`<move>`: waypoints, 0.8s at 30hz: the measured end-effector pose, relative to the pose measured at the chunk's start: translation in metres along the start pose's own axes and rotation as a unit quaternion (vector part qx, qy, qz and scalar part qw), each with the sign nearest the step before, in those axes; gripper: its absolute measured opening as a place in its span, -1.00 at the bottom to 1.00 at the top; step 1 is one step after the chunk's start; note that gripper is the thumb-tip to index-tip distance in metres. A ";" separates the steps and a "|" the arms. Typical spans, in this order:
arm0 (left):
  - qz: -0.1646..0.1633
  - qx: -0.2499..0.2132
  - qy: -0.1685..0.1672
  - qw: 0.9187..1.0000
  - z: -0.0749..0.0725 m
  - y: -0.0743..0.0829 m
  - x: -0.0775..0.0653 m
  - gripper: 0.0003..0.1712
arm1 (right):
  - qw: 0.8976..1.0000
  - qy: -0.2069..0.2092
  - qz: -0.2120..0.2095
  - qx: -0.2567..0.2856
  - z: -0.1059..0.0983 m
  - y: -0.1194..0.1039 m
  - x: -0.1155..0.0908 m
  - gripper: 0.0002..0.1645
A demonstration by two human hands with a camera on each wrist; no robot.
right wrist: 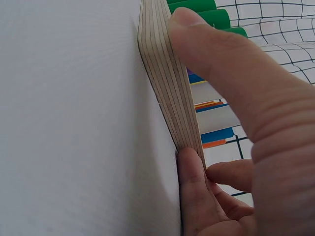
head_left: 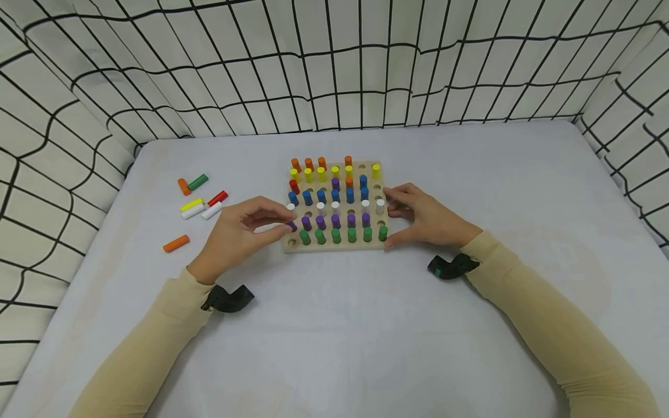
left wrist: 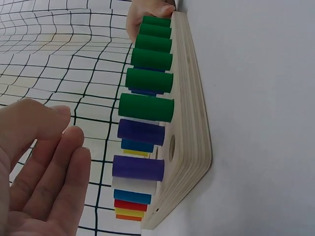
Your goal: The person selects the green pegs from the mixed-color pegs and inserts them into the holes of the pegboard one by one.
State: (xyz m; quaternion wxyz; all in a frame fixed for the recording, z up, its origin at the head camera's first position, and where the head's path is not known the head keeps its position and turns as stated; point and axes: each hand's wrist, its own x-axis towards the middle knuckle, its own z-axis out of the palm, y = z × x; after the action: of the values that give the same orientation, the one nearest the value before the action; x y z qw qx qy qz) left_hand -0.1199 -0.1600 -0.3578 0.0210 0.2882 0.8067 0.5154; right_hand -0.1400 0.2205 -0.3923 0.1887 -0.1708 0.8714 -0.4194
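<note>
A wooden pegboard [head_left: 334, 248] lies on the table, filled with rows of coloured pegs. Green pegs [left wrist: 146, 107] form the front row, with an unfilled hole at its left end. My left hand [head_left: 241, 229] hovers at the board's left side, beside the leftmost purple peg [left wrist: 139, 168]. In the left wrist view its thumb and relaxed fingers stand apart from that peg, holding nothing. At the right edge, my right hand [head_left: 425, 216] grips the board, thumb [right wrist: 189, 24] at the near corner and fingers along the side.
Loose pegs lie left of the board: an orange one [head_left: 176, 243] nearer me, and a green [head_left: 198, 182], a yellow [head_left: 191, 205], a red [head_left: 218, 198] and others farther back. Black wire mesh [head_left: 334, 69] stands along the back and both sides of the white table [head_left: 334, 337].
</note>
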 end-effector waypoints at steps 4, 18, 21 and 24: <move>-0.004 0.007 0.020 1.000 -0.008 -0.001 0.002 -0.67 | 1.000 -0.007 0.002 0.005 0.000 0.001 0.000 0.44; -0.026 0.003 0.103 0.994 -0.034 -0.004 0.017 -0.73 | 1.000 -0.010 0.006 0.002 -0.001 0.001 0.000 0.46; -0.038 0.007 0.120 0.992 -0.040 -0.006 0.021 -0.72 | 1.000 -0.010 0.005 0.005 -0.001 0.001 0.000 0.46; -0.045 0.018 0.141 0.989 -0.047 -0.010 0.022 -0.71 | 1.000 -0.010 0.004 0.004 -0.001 0.000 0.001 0.46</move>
State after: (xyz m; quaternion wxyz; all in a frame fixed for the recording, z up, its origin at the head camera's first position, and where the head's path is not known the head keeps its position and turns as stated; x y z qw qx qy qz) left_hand -0.1588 -0.1912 -0.3385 -0.0751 0.1766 0.8229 0.5348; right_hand -0.1409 0.2210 -0.3922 0.1994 -0.1704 0.8684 -0.4208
